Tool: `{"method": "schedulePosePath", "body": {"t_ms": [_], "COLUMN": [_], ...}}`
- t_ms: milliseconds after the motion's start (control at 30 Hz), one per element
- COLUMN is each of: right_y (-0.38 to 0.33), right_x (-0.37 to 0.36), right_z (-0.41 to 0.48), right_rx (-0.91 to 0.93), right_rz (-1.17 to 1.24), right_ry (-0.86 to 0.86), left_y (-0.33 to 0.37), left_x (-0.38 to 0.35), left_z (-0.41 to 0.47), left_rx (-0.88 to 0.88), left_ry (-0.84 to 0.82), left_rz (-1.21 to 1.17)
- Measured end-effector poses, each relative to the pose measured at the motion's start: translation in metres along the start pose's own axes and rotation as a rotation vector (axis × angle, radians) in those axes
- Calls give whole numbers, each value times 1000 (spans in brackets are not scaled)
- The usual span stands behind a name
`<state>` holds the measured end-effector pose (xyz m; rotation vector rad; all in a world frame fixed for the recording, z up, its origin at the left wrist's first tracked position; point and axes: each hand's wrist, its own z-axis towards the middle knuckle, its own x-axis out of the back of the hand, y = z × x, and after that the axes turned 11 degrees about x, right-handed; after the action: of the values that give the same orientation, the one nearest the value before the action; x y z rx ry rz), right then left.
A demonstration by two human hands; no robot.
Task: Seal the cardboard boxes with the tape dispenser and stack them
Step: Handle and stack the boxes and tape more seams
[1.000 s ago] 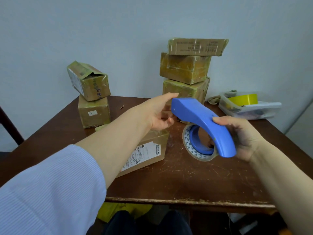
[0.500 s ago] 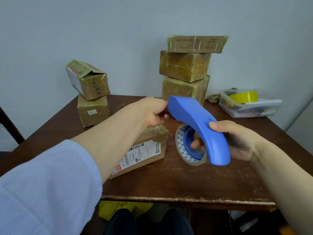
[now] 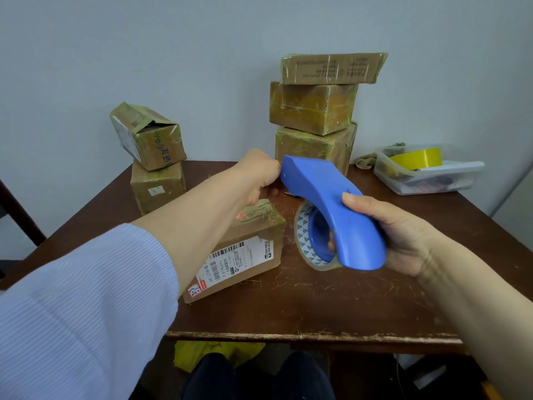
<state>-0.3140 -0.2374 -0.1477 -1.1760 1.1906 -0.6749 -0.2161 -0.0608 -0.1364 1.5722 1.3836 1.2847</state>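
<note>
Dispenser (image 3: 326, 209): blue, loaded with a clear tape roll (image 3: 305, 238), held above the table (image 3: 317, 301) just right of the labelled box (image 3: 248, 249).
Right hand (image 3: 403, 235): fingers wrapped round the handle.
Left hand (image 3: 256, 174): at the far tip of the tool, fingers curled; whether they pinch the tape end is hidden, so I cannot tell.
Labelled box: near centre, partly under the left forearm; some tape shows on its far end.
Done: stack (image 3: 314, 111) of three taped boxes, far centre, looks finished.
Left: probably sealing and stacking the labelled box; in the far-left pair (image 3: 155, 186) the upper box sits tilted with a flap gaping.
Tub (image 3: 427, 180): far right, holds a yellow roll (image 3: 418, 157).
</note>
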Motion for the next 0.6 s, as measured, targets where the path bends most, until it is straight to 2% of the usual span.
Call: {"method": "schedulePosePath", "body": {"t_ms": [67,133,333,600], "right_y": [-3,-1,11,20], "right_x": [-1,1,7,-5], "right_z": [-5,-14,-18,-6], "right_rx": [-4,-29,-76,-127], "right_rz": [-67,-127,-180,-261], "right_ry": [44,16,16,-7], "left_y": [1,1,0,-21], "left_x": [5,19,30,35], "left_z": [4,15,32,47], "left_rx": [8,16,-16,-84], "left_ry": [18,51,78,100], "left_rz": [-15,-50,156,207]}}
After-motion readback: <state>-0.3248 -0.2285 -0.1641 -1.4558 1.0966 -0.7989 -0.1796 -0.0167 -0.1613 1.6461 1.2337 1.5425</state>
